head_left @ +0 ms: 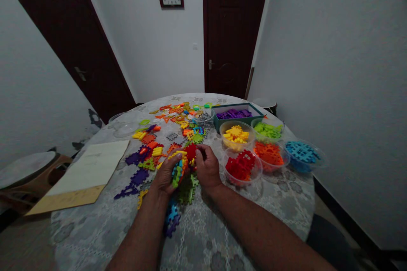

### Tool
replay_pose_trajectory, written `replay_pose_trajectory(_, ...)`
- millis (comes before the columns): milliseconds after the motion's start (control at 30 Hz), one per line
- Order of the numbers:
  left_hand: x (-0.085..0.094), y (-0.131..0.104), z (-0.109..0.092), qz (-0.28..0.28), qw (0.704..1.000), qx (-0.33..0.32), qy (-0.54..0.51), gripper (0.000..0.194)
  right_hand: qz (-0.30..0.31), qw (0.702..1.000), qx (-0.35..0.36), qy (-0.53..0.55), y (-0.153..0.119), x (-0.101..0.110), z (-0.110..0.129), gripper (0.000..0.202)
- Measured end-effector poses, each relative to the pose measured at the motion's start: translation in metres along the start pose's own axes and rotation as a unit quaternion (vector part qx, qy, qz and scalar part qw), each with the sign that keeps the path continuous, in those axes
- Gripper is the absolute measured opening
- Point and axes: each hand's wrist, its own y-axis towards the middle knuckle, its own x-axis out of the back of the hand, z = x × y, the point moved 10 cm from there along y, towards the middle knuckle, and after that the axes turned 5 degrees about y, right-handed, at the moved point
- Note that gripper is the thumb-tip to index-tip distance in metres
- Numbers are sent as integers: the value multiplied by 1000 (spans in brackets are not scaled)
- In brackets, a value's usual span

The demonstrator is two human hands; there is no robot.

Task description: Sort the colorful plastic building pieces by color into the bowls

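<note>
My left hand [166, 174] is closed around a multicoloured bundle of interlocking plastic pieces [178, 168], with yellow, blue, green and orange showing. In my right hand [208, 169], a red toothed plastic piece [191, 152] is pinched between thumb and fingers, close beside the bundle. Whether the two touch is hard to make out. Green pieces [189, 190] lie on the table just below my hands, and blue and purple ones [172, 218] lie by my left forearm. More loose pieces, purple [139, 176] and orange, spread out to the left and beyond.
To the right stand clear bowls of red [241, 165], orange [269, 153], yellow [235, 134], green [268, 130] and blue pieces [302, 152]. Behind them is a dark green box [217, 123] with purple pieces. An open paper pad [90, 169] lies at the left table edge.
</note>
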Motion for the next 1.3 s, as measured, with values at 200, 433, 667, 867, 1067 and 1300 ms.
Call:
replay_pose_trajectory(200, -2, 4, -2, 9, 1000, 0, 5, 40, -17, 998, 54, -13, 0, 6, 21, 29)
replay_pose_trajectory(433, -2, 3, 3, -15, 998, 16, -51, 34, 27, 994, 95, -46, 14, 27, 80, 29)
replay_pose_trajectory(667, 0, 2, 1, -45, 995, -7, -92, 36, 33, 934, 139, -327, 54, 112, 128, 24)
replay_pose_trajectory(867, 1, -2, -2, -96, 991, -18, -87, 39, 136, 872, 124, -453, 73, 132, 79, 21)
replay_pose_trajectory(1067, 1, -6, -9, -129, 983, -84, -96, 54, 55, 904, 182, -382, 46, 95, 126, 24)
replay_pose_trajectory(1300, 4, -9, -5, -179, 972, -134, -72, 58, 306, 902, 157, -260, -32, -14, 106, 22)
